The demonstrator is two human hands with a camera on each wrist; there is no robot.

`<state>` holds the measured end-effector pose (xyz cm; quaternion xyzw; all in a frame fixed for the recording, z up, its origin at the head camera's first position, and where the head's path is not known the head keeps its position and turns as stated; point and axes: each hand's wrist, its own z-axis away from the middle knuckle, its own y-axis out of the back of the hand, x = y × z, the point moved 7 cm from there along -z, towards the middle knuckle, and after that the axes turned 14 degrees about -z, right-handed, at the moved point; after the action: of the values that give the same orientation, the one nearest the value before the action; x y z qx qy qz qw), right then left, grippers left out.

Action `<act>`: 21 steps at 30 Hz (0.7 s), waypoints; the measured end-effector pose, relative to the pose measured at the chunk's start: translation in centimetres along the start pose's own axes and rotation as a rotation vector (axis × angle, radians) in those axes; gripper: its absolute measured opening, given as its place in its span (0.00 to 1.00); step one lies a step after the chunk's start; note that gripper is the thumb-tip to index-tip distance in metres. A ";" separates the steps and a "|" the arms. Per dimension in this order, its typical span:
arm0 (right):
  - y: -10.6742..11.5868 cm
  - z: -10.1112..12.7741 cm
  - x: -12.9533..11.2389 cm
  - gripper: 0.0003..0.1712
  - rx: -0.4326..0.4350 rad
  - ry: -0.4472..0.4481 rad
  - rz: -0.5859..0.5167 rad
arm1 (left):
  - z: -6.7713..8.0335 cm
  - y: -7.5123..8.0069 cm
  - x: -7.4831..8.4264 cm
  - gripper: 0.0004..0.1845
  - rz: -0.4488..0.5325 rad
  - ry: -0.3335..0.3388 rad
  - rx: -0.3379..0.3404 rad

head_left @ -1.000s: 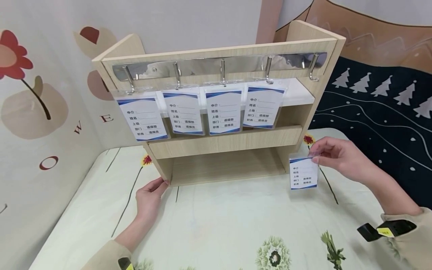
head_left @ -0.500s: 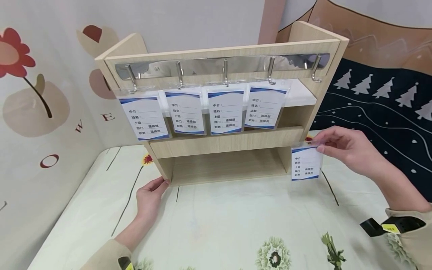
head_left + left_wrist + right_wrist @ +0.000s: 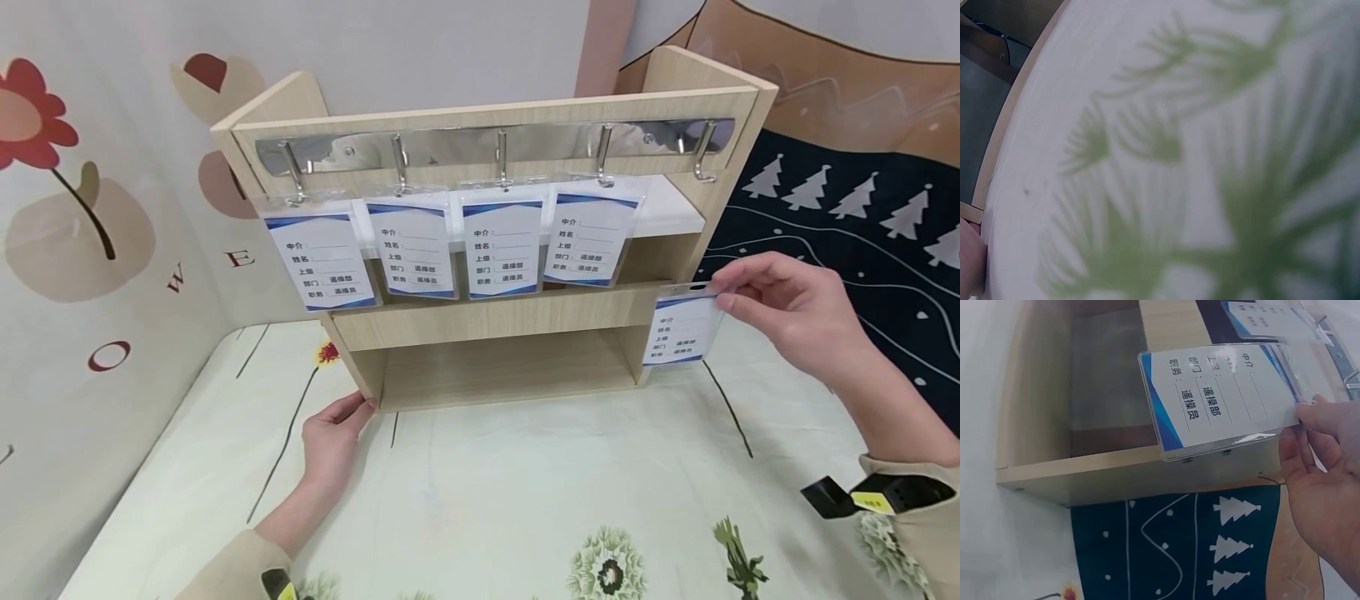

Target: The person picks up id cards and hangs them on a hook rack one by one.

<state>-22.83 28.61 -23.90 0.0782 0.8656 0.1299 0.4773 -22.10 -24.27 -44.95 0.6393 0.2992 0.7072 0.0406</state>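
Note:
My right hand [image 3: 787, 312] pinches a badge holder [image 3: 681, 327] by its top right corner, with thumb and fingertips on the clear plastic. The badge hangs in front of the right side of the wooden shelf [image 3: 502, 321], below the rightmost hook [image 3: 702, 152], which carries nothing. In the right wrist view the printed card [image 3: 1222, 400] shows blue corners and lines of text. Several like badges [image 3: 501, 246] hang from the other hooks. At the shelf's lower left corner, my left hand [image 3: 330, 437] grips the side panel's bottom edge between thumb and fingers.
A shiny metal hook strip [image 3: 450, 150] runs across the shelf's upper front board. White material [image 3: 671, 208] lies on the level behind the badges. The shelf stands on a pale flower-print cloth [image 3: 480, 483], with patterned curtains [image 3: 847, 208] behind and beside it.
My right hand has lifted the badge up along the shelf's right side, and the badge now tilts somewhat. The left hand stays at the lower left corner.

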 end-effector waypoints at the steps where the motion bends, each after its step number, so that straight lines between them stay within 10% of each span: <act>1: 0.0 -0.1 -0.2 0.18 -0.002 0.008 -0.004 | 0.0 0.0 0.0 0.18 -0.001 0.000 0.001; 21: -0.5 -2.0 -3.1 0.18 -0.035 0.116 -0.017 | -0.1 -0.1 -0.1 0.18 0.009 0.003 0.006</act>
<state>-22.85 26.99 -20.52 0.0551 0.8901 0.1451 0.4286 -22.23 -24.29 -45.10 0.6396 0.2987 0.7075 0.0351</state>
